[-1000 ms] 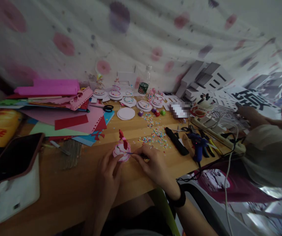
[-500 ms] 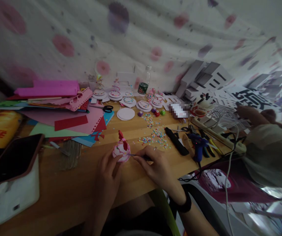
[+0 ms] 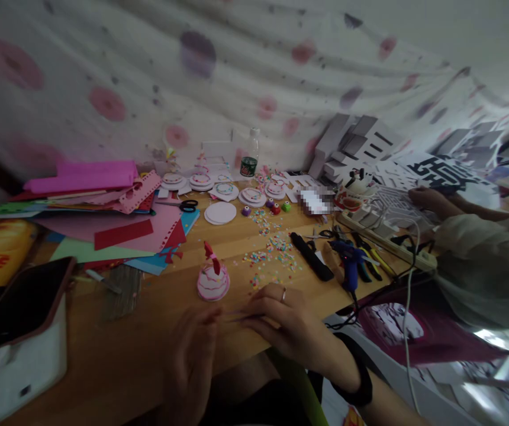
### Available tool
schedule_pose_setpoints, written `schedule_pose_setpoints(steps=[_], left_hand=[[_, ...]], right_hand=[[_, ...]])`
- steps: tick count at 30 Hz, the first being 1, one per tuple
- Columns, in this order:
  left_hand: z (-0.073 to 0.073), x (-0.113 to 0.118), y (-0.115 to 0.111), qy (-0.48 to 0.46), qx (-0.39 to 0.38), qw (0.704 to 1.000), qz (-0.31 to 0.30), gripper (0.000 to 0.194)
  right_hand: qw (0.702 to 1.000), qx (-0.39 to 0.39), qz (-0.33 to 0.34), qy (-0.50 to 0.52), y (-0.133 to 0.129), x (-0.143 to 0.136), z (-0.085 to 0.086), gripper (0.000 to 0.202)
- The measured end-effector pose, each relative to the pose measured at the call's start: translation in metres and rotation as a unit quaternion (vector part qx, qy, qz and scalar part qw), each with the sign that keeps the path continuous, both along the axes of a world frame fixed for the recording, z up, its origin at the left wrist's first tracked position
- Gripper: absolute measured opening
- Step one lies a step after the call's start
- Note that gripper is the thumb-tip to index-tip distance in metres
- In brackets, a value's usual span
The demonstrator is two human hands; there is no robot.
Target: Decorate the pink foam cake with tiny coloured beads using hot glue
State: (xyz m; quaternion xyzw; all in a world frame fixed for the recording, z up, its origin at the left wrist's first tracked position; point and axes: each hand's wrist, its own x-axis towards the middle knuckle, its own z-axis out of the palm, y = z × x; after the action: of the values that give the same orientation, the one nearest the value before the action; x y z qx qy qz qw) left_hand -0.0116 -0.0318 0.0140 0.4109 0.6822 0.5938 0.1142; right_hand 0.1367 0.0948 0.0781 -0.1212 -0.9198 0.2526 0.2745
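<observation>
A small white paper cake with pink wavy trim [image 3: 213, 285] stands upright on the wooden table, topped by a red bow [image 3: 212, 258]. Just in front of it is my left hand [image 3: 192, 352], its fingers loosely stretched and slightly blurred, not touching the cake. My right hand [image 3: 281, 319], with a ring on one finger, pinches slim tweezers [image 3: 235, 313]. The tweezers' tips point left, close to my left fingertips. Anything tiny between the tips and those fingers is too blurred to make out.
Colourful clay bits [image 3: 276, 251] lie scattered beyond my right hand. A blue glue gun [image 3: 350, 266] and pliers [image 3: 372, 266] are on the right. Coloured paper [image 3: 116, 219] and a phone [image 3: 23, 302] occupy the left. Another person's arm [image 3: 441, 204] reaches in at right.
My left hand has let go of the paper cake and drawn back toward me. My right hand has pulled the tweezers away from the cake, nearer the table's front edge.
</observation>
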Motion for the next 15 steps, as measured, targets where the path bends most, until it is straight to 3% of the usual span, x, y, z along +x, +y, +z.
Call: schedule_pose_setpoints(steps=[2,6,9,11,13,15], left_hand=[[0.009,0.013,-0.002,-0.051,-0.019,0.998,-0.031,0.025],[0.023,0.027,-0.002,-0.053,-0.050,0.991,-0.113,0.032],[0.025,0.023,-0.004,-0.069,-0.051,0.991,-0.100,0.037],[0.023,0.011,-0.007,-0.078,-0.041,0.995,-0.046,0.040],[0.020,-0.005,-0.011,-0.072,-0.046,0.996,0.011,0.045],[0.015,-0.022,-0.015,-0.042,-0.073,0.995,0.043,0.053]], right_hand=[[0.999,0.019,0.027,-0.013,-0.003,0.004,0.004,0.015],[0.997,0.013,0.062,-0.049,-0.004,0.015,0.013,0.022],[0.997,0.017,0.051,-0.061,0.006,0.034,0.023,0.021],[0.999,0.023,-0.005,-0.031,0.020,0.053,0.030,0.015],[0.992,0.023,-0.124,0.028,0.041,0.076,0.034,0.009],[0.958,0.011,-0.263,0.112,0.065,0.101,0.034,0.014]])
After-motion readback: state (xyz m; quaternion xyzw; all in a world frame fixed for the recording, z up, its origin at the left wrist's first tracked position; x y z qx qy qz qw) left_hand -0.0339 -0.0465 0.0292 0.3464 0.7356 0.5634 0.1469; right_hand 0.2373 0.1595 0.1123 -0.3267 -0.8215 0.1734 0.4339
